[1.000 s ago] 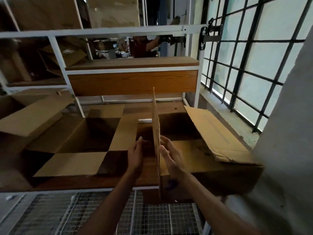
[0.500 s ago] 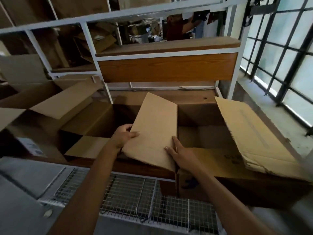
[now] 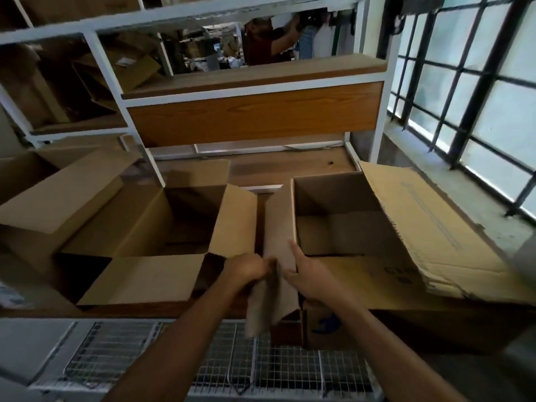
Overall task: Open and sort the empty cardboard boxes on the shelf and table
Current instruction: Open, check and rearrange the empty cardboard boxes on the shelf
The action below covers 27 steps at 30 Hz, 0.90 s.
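Two open cardboard boxes sit side by side on the wooden table (image 3: 290, 166). The right box (image 3: 342, 227) has its left flap (image 3: 278, 227) folded down outward between the boxes. My left hand (image 3: 249, 268) grips that flap's near edge with curled fingers. My right hand (image 3: 307, 274) presses on the flap from the right, fingers fairly straight, thumb against the cardboard. The left box (image 3: 162, 227) stands open with its flaps spread. The right box's big right flap (image 3: 435, 227) lies spread out toward the window.
More open cardboard boxes (image 3: 43, 192) crowd the table's left side and the white shelf (image 3: 110, 68) behind. A wire mesh rack (image 3: 203, 358) runs below the table edge. A barred window (image 3: 478, 97) is on the right. A person (image 3: 266, 39) works beyond the shelf.
The flap between my hands has swung from upright, over to the left, down to lie outside the right box. My view has dropped and come closer.
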Available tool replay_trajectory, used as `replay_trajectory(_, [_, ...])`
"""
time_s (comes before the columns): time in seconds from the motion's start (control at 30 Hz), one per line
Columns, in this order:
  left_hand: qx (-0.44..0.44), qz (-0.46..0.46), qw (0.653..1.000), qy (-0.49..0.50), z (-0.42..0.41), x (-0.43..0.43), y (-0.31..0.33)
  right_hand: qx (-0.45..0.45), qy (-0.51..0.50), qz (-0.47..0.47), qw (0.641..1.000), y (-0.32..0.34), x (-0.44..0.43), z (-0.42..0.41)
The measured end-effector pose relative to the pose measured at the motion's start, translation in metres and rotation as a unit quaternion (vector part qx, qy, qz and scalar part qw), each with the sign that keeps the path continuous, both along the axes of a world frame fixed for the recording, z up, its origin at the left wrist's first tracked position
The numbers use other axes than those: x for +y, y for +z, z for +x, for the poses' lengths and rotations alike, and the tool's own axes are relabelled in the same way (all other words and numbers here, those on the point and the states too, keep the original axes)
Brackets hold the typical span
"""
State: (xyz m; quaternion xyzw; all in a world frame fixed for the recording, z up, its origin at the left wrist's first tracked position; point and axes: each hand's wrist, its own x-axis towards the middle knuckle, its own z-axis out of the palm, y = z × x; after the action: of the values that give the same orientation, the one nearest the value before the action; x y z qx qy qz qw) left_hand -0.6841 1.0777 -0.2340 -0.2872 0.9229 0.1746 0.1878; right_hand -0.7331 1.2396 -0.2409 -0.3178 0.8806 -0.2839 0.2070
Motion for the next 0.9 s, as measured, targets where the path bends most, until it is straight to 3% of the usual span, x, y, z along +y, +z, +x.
replay_trajectory(0.07, [0.025, 0.023, 0.999, -0.01, -0.018, 0.0, -0.002, 0.014, -0.001, 0.004, 1.0, 0.0, -0.009, 0.002])
replay_trajectory(0.2, [0.225, 0.189, 0.952, 0.087, -0.051, 0.005, -0.001, 0.006, -0.017, 0.008, 1.0, 0.003, -0.026, 0.002])
replay_trajectory(0.3, [0.254, 0.237, 0.933, 0.089, -0.063, 0.004, 0.004, 0.013, -0.044, -0.009, 0.999, 0.005, -0.038, -0.001])
replay_trajectory(0.47, [0.241, 0.166, 0.954, 0.061, -0.08, -0.004, 0.006, 0.007, -0.036, -0.039, 0.999, 0.004, -0.049, -0.006])
replay_trajectory(0.57, [0.251, 0.14, 0.956, 0.059, -0.086, -0.004, 0.005, -0.045, -0.022, -0.064, 0.997, 0.007, -0.043, -0.011])
replay_trajectory(0.77, [0.313, 0.083, 0.946, 0.03, -0.086, 0.017, 0.002, -0.052, -0.004, -0.031, 0.998, 0.006, -0.028, -0.017])
replay_trajectory(0.9, [0.24, 0.012, 0.969, -0.059, -0.076, 0.013, 0.003, -0.015, 0.041, -0.03, 0.999, 0.008, -0.02, -0.007])
